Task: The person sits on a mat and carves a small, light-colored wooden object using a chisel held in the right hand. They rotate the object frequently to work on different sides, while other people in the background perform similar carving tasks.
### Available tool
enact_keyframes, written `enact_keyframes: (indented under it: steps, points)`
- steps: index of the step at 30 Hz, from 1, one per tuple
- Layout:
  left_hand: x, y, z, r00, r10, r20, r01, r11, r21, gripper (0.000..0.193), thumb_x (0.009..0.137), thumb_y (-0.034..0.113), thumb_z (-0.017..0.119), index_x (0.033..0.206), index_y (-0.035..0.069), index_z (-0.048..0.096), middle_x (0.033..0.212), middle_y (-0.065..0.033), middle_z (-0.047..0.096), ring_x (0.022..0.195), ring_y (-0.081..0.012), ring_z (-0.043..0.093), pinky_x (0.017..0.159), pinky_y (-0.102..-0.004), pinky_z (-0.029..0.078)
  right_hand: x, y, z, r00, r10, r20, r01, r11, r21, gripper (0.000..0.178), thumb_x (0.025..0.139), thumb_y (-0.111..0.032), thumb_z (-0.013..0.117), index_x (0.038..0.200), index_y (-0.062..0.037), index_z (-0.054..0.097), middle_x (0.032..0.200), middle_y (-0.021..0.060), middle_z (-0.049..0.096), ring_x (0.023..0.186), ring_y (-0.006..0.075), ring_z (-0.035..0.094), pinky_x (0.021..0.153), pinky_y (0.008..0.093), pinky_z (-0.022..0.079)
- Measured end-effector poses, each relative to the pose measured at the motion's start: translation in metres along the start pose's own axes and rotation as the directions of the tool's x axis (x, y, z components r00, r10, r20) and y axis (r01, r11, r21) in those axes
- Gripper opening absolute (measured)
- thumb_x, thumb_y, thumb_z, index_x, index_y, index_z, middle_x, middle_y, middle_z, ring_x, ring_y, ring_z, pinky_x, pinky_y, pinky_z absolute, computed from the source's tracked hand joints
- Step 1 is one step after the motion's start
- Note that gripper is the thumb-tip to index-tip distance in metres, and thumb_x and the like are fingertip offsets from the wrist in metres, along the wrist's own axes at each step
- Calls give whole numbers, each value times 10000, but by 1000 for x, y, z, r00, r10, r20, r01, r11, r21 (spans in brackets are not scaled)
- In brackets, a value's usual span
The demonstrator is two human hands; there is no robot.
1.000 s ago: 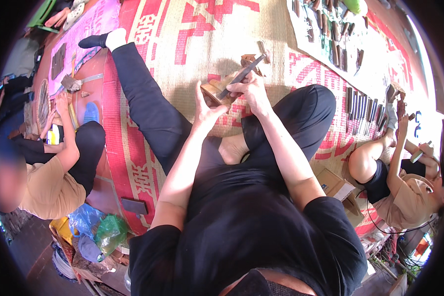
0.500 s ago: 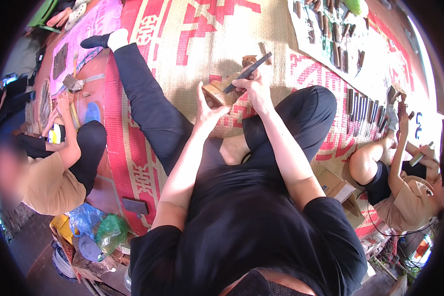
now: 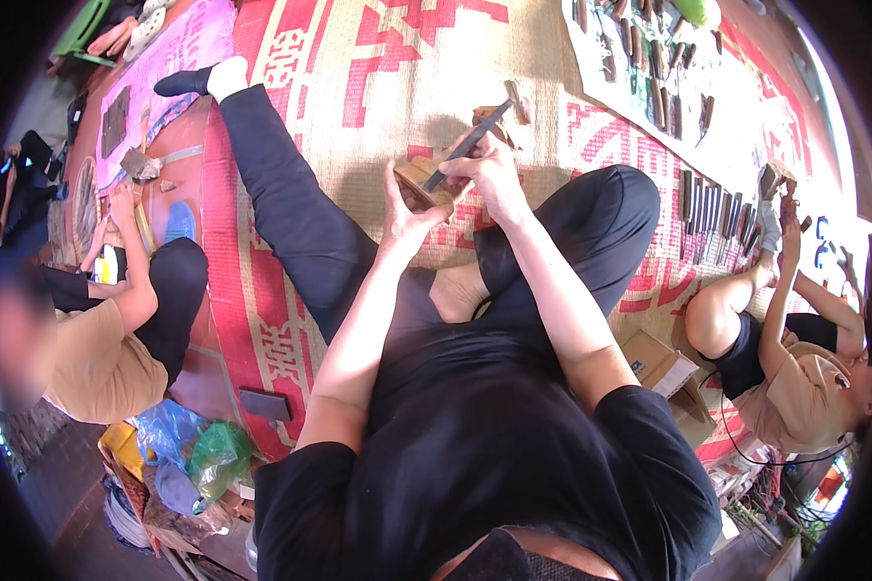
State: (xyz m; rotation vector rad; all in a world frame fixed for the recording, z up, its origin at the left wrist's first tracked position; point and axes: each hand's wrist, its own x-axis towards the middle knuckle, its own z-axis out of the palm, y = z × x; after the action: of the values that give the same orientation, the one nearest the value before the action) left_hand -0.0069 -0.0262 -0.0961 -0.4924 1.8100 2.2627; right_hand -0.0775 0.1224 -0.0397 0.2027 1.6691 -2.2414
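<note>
My left hand (image 3: 406,223) is closed on a carved piece of brown wood (image 3: 417,176), with the thumb at its near edge and fingers along its left side. A long, dark, flat bar-shaped tool (image 3: 475,140) is gripped in my right hand (image 3: 489,174). Its lower end meets the wood's upper face, while the other end slants up and to the right. Whether that end is a blade or a file is too small to tell. Just beyond my right hand, a brown wooden piece (image 3: 501,130) and a paler, narrow one (image 3: 520,102) rest on the mat.
A red and straw-coloured woven mat (image 3: 310,174) lies under me. Rows of slim hand tools (image 3: 712,221) lie to the right, with more on a pale sheet (image 3: 591,87). Co-workers sit at left (image 3: 116,358) and right (image 3: 794,387). A cardboard box (image 3: 654,363) stands by my right elbow.
The dark tool has slid down and left across the wood, my right hand moving with it. The wooden piece is tilted a little differently in my left hand.
</note>
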Motion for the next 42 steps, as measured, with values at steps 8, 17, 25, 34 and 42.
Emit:
enact_keyframes:
  steps: [8,17,25,34,42]
  points:
    - [-3,7,4,999,35,2,-35,999,18,1146,674,-51,733,1460,98,-87,1303,-233,383,1161,-288,487,922,-393,493,8,5,-7,997,-21,-76,13,995,-102,192,701,34,676,828,-8,537,690,66,600,554,122,573,532,231,480]
    - [-1,4,5,999,46,-10,-46,999,-3,1147,664,-41,746,1459,84,-71,1304,-237,383,1169,-291,481,936,-398,487,11,12,-17,997,-16,-82,5,991,-135,239,698,39,681,877,-8,530,706,53,591,585,126,565,558,248,479]
    - [2,1,0,998,67,-1,-67,997,48,1153,669,-26,763,1460,84,-68,1295,-245,392,1152,-287,493,926,-397,496,7,17,-26,998,-11,-61,9,999,-37,252,701,60,680,887,-21,531,722,44,588,624,117,565,585,248,470]
    - [-1,2,-1,1000,-9,-25,8,1000,-7,1165,657,-7,791,1460,67,-50,1302,-226,398,1169,-280,482,922,-387,500,2,15,-20,1000,-19,-1,19,995,98,228,711,65,681,866,-27,540,716,48,590,621,115,565,572,242,471]
    - [2,1,-4,993,-16,-113,49,955,292,1119,660,72,817,1466,54,41,1318,-179,321,1191,-276,449,980,-382,454,1,16,-21,1000,10,10,-10,999,40,229,702,70,675,855,-14,527,716,49,591,600,118,554,576,257,467]
